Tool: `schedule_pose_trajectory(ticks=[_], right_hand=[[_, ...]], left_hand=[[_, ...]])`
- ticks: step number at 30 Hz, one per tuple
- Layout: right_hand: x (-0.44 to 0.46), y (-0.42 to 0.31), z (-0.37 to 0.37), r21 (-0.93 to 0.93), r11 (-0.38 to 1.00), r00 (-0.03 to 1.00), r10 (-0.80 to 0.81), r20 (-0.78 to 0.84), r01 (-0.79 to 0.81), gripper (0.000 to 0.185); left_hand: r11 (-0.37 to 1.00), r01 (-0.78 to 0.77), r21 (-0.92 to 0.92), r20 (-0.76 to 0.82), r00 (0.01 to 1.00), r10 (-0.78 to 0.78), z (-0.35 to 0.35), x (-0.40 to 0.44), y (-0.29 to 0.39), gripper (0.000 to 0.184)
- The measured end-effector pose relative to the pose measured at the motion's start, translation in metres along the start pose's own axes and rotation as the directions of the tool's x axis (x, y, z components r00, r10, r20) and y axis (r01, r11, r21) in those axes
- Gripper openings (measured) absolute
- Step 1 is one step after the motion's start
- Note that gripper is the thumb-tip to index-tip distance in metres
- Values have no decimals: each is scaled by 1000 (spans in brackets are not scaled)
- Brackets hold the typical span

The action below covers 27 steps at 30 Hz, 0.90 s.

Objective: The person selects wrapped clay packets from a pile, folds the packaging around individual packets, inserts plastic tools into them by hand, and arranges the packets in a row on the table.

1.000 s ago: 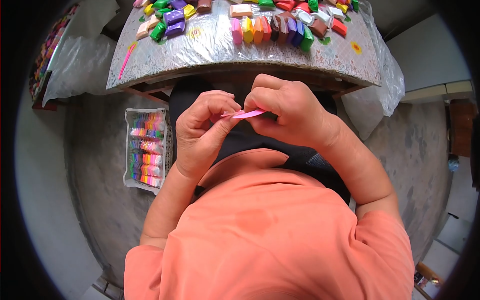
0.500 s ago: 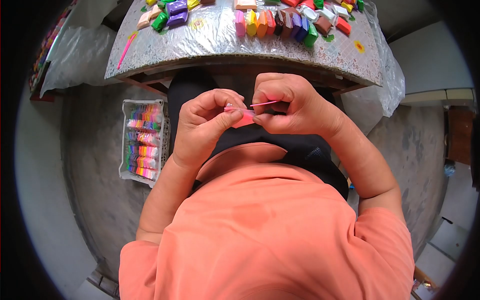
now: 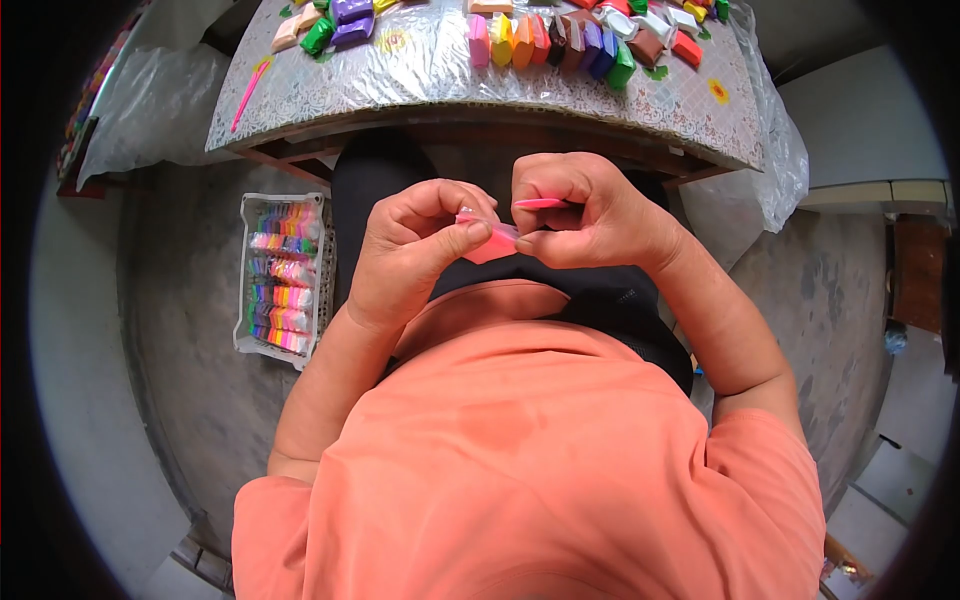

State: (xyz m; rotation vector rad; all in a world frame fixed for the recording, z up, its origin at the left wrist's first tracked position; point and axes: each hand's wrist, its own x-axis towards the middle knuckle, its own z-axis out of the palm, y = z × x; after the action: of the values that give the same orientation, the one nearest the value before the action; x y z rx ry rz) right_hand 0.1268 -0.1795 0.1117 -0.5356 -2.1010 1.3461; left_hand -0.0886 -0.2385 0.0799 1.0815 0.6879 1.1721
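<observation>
My left hand (image 3: 415,240) pinches a small pink packet (image 3: 490,246) between thumb and fingers, above my lap. It looks like a clear wrapper with something soft and pink inside. My right hand (image 3: 595,215) is closed, its thumb tip at the right corner of the packet. A thin, bright pink strip (image 3: 541,203) sticks out from the curled fingers of that same hand; its kind is unclear and most of it is hidden.
Ahead stands a table (image 3: 420,80) under a lace-patterned, plastic-covered cloth. On it are a row of coloured wrapped packets (image 3: 550,42), a purple packet pile (image 3: 352,22) and a pink stick tool (image 3: 250,97). A white basket (image 3: 240,290) of packets sits on the floor at left.
My right hand has shifted slightly right, and the pink strip in it has turned to show a broader face. More of the pink packet shows between the hands. The whole view has shifted slightly.
</observation>
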Motion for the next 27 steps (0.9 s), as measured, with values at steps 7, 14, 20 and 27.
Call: schedule_pose_trajectory(ticks=[7,14,20,27], right_hand=[[-2,0,-2,83,993,994,84,64,-89,19],[-4,4,-4,122,984,989,120,84,-130,19],[-4,1,-8,117,984,988,122,93,-132,15],[-5,3,-11,117,987,992,105,72,-113,16]], left_hand=[[998,47,-29,10,999,-47,1,0,1,4],[999,48,-7,0,999,-48,3,0,0,5],[999,21,25,20,1000,-21,2,1,-1,5],[1000,14,3,29,999,-14,1,3,-1,5]])
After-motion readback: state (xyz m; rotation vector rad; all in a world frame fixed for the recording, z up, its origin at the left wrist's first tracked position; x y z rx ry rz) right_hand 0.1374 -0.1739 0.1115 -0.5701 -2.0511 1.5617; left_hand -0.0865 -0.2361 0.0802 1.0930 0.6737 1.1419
